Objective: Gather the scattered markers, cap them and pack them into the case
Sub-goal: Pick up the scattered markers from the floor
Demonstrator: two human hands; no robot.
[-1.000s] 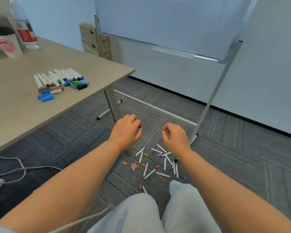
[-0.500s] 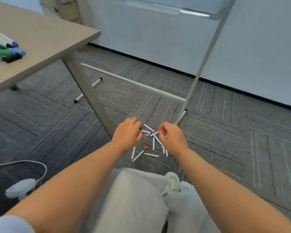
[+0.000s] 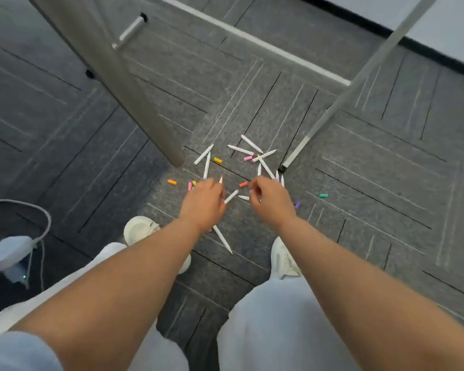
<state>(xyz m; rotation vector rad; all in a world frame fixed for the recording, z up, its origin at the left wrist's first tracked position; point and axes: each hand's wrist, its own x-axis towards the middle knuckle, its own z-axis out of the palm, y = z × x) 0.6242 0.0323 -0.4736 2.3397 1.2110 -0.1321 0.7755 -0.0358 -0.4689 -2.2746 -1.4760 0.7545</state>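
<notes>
Several white uncapped markers (image 3: 252,151) lie scattered on the grey carpet, with loose caps among them: yellow (image 3: 217,160), pink (image 3: 248,158), orange (image 3: 171,181), red-orange (image 3: 243,184), teal (image 3: 323,195) and purple (image 3: 297,204). My left hand (image 3: 202,203) hangs low over the pile with curled fingers; one marker (image 3: 231,196) sticks out from its fingertips, and whether it is held is unclear. My right hand (image 3: 269,202) hovers just to the right, fingers loosely curled with nothing visible in them. Another marker (image 3: 222,239) lies under my left wrist. No case is in view.
A slanted table leg (image 3: 134,84) comes down just left of the pile. A whiteboard stand leg (image 3: 332,113) ends at its right, with the stand's floor bar (image 3: 252,38) behind. My white shoes (image 3: 138,228) (image 3: 283,259) flank the pile. A power adapter with cable (image 3: 6,253) lies far left.
The view has tipped down from the table and whiteboard to the floor. Both hands have dropped to the scattered markers, the left one now touching them.
</notes>
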